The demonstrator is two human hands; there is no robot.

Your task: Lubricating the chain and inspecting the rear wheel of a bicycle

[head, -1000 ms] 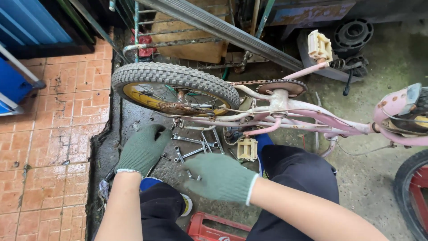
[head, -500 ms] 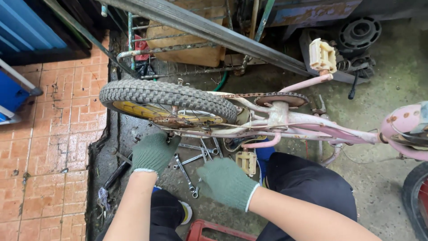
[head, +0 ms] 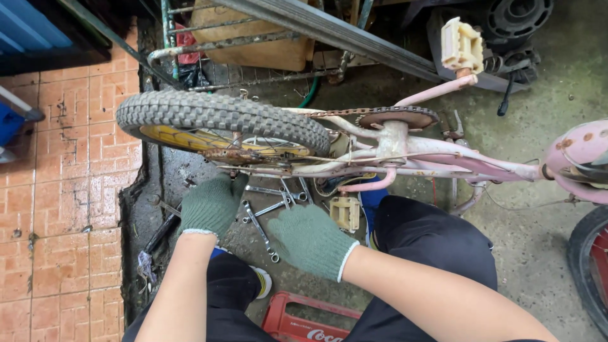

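Note:
An upturned small pink bicycle [head: 443,158] lies across the view, its knobbly rear wheel [head: 221,123] with a yellow rim at the left. My left hand [head: 212,204], in a green glove, reaches up just below the rusty wheel hub [head: 237,155]. My right hand [head: 310,239], also gloved, hovers over several wrenches [head: 269,209] scattered on the wet concrete. Its fingers are curled, and whether it holds anything is hidden. A cream pedal [head: 462,44] sticks up at the top, and another pedal [head: 345,212] hangs by my right hand.
Terracotta floor tiles [head: 57,190] fill the left side. A metal rack [head: 240,38] with a wooden board stands behind the wheel. A red plastic crate [head: 304,323] sits between my knees. Part of another tyre [head: 589,272] shows at the right edge.
Both hands have shifted slightly toward the wheel hub and the wrenches, and the view has tilted down a little. The bicycle has not moved.

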